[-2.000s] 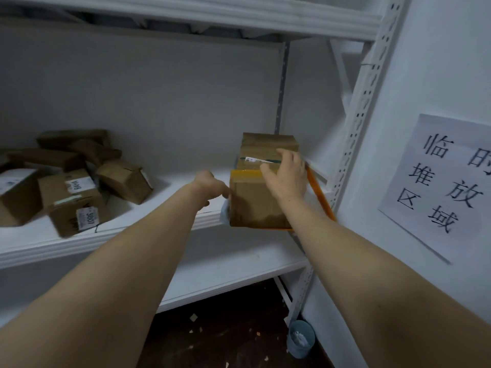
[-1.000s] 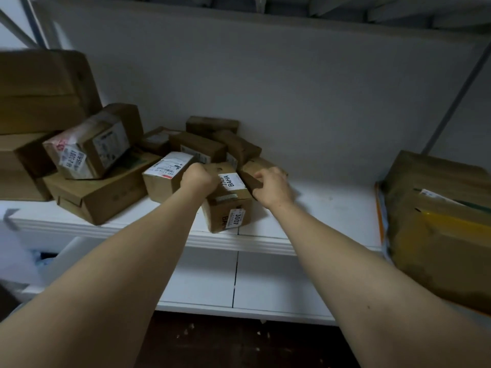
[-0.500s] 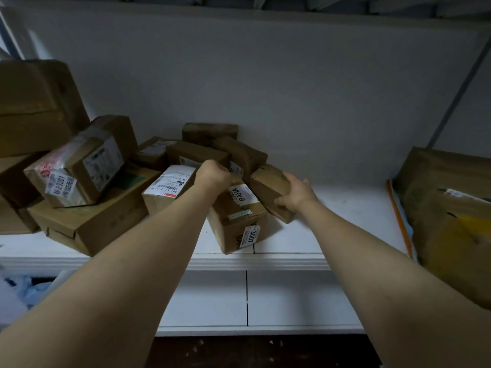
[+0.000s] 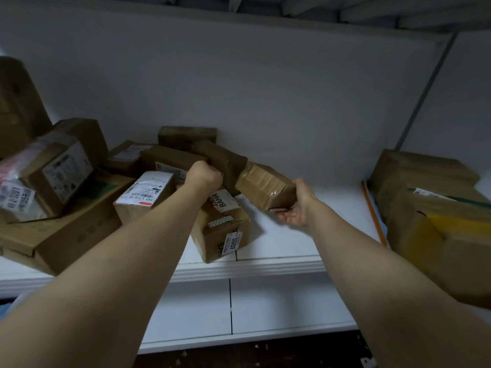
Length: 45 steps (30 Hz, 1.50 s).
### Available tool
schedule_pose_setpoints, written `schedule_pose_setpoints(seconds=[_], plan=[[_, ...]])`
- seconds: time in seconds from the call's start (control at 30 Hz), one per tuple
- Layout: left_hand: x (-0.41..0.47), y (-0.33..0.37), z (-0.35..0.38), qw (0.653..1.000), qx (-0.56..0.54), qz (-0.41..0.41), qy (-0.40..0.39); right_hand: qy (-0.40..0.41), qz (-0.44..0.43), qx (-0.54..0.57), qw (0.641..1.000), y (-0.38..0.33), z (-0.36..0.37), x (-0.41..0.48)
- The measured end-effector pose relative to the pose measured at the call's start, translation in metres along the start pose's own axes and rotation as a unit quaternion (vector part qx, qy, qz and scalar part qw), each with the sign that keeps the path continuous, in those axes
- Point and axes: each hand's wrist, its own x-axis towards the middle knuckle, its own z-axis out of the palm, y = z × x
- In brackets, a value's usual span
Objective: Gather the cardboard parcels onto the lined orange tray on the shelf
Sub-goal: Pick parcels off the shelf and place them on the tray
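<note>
My right hand (image 4: 297, 205) grips a small taped cardboard parcel (image 4: 263, 183) from below and holds it tilted above the white shelf (image 4: 305, 208). My left hand (image 4: 203, 176) is curled over the top back edge of a parcel labelled BAHA (image 4: 220, 227), which stands near the shelf's front edge. The orange tray (image 4: 373, 212) shows only its thin rim at the right. Large brown parcels (image 4: 425, 203) sit on it, one with yellow tape.
A heap of parcels (image 4: 66, 181) fills the left of the shelf, with small dark ones (image 4: 186, 135) stacked against the back wall. A bare strip of shelf lies between the heap and the tray. A lower shelf (image 4: 265, 309) runs beneath.
Two seconds ago both hands were at the parcels on the tray. They then moved left to the heap, and my right hand has picked the small taped parcel up and drawn it rightward.
</note>
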Motion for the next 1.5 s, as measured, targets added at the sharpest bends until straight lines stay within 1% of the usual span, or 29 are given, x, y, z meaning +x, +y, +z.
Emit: schedule_pose_setpoints(seconds=[0.17,0.27,0.33,0.37,0.4,0.43,0.5,0.53,0.57,0.6,0.63,0.67,0.73,0.77,0.83,0.87,0.93,0.97,1.03,1.13,1.2,1.27,1.4,1.5], plan=[[-0.006,0.002,0.000,1.000,-0.004,-0.024,-0.007,0.024,0.005,-0.029,0.999,-0.004,-0.001,0.006],[-0.011,0.002,-0.003,0.999,0.001,-0.046,-0.016,0.038,-0.011,-0.031,0.999,-0.004,-0.004,0.022],[-0.014,0.001,-0.003,0.998,0.017,-0.061,-0.010,0.047,-0.055,-0.065,0.995,-0.002,-0.008,0.045],[-0.016,0.000,-0.003,0.997,0.030,-0.069,-0.004,0.056,-0.081,-0.109,0.989,-0.004,-0.007,0.038],[-0.020,-0.001,-0.003,0.996,0.043,-0.078,0.003,0.078,-0.113,-0.174,0.975,-0.008,-0.003,0.020],[-0.022,-0.004,-0.003,0.995,0.059,-0.085,0.011,0.103,-0.137,-0.263,0.949,-0.009,0.000,0.007],[-0.026,-0.009,-0.004,0.989,0.099,-0.107,0.027,0.159,-0.204,-0.426,0.867,-0.011,0.007,-0.010],[-0.029,-0.009,-0.005,0.987,0.114,-0.113,0.029,0.170,-0.258,-0.473,0.825,-0.012,0.011,-0.019],[-0.032,-0.009,-0.006,0.985,0.119,-0.118,0.025,0.153,-0.315,-0.498,0.793,-0.011,0.017,-0.023],[-0.033,-0.010,-0.007,0.986,0.113,-0.120,0.014,0.112,-0.362,-0.511,0.772,-0.010,0.025,-0.028],[-0.034,-0.009,-0.008,0.988,0.101,-0.120,0.000,0.055,-0.382,-0.511,0.768,-0.009,0.033,-0.030],[-0.038,-0.009,-0.009,0.988,0.087,-0.127,-0.014,0.001,-0.376,-0.509,0.774,-0.005,0.042,-0.033],[-0.050,-0.009,-0.011,0.984,0.060,-0.163,-0.041,-0.078,-0.317,-0.510,0.796,0.003,0.058,-0.041],[-0.058,-0.010,-0.012,0.980,0.045,-0.188,-0.052,-0.110,-0.274,-0.503,0.812,0.007,0.065,-0.045],[-0.069,-0.016,-0.015,0.973,0.017,-0.222,-0.067,-0.155,-0.186,-0.451,0.859,0.018,0.073,-0.046],[-0.072,-0.020,-0.016,0.972,0.000,-0.225,-0.072,-0.166,-0.153,-0.420,0.879,0.022,0.074,-0.045],[-0.075,-0.026,-0.019,0.971,-0.041,-0.224,-0.070,-0.171,-0.119,-0.347,0.915,0.026,0.071,-0.042],[-0.077,-0.027,-0.020,0.971,-0.063,-0.222,-0.069,-0.172,-0.107,-0.314,0.927,0.027,0.068,-0.041],[-0.079,-0.026,-0.019,0.969,-0.102,-0.213,-0.068,-0.166,-0.099,-0.284,0.939,0.027,0.061,-0.041],[-0.086,-0.020,-0.010,0.971,-0.115,-0.200,-0.068,-0.138,-0.128,-0.290,0.938,0.027,0.053,-0.043],[-0.088,-0.019,-0.005,0.972,-0.121,-0.189,-0.062,-0.109,-0.160,-0.311,0.930,0.026,0.050,-0.042],[-0.085,-0.019,-0.003,0.975,-0.119,-0.181,-0.045,-0.084,-0.201,-0.344,0.914,0.023,0.049,-0.041],[-0.068,-0.020,-0.008,0.984,-0.097,-0.148,0.000,-0.040,-0.287,-0.413,0.863,0.011,0.055,-0.041],[-0.044,-0.020,-0.020,0.986,-0.077,-0.144,0.041,-0.023,-0.310,-0.428,0.849,-0.005,0.071,-0.031]])
